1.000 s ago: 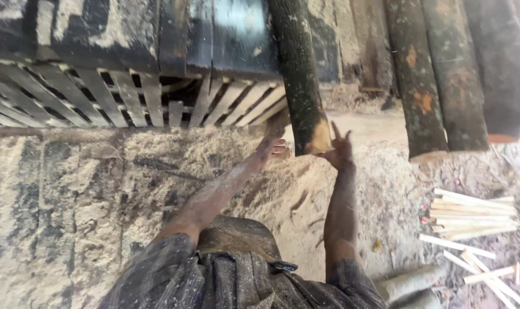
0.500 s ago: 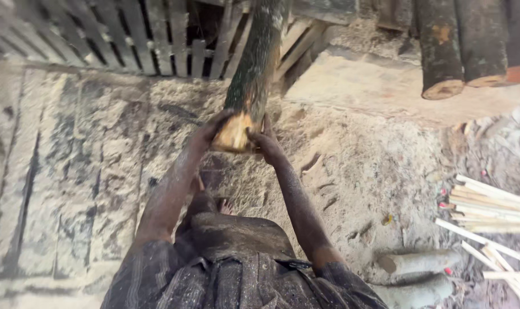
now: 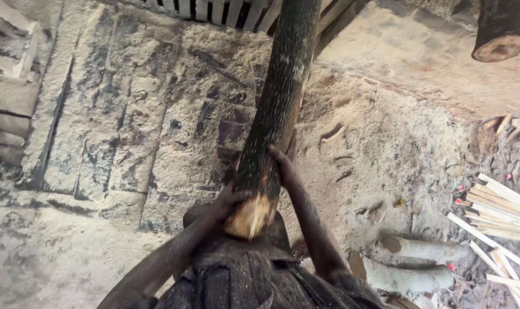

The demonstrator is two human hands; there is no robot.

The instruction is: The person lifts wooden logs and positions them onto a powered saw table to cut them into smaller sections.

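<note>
A long dark-barked log (image 3: 277, 109) runs from the top of the head view down to my body, its pale cut end close to my chest. My left hand (image 3: 228, 200) wraps the left side of that cut end. On the right side, a little higher up the bark, my right hand (image 3: 284, 163) grips it. Both forearms reach up from the bottom of the frame. The log's far end leaves the frame at the top.
Sawdust covers the ground and the flat boards (image 3: 128, 131) at left. Two short pale log pieces (image 3: 420, 263) lie at lower right beside a pile of thin split sticks (image 3: 500, 212). Another thick log end (image 3: 497, 43) shows at top right, and slats (image 3: 214, 8) at top.
The log has been drawn toward me and lifted; its cut end is now near my chest. Both hands went from reaching to its end to gripping its sides.
</note>
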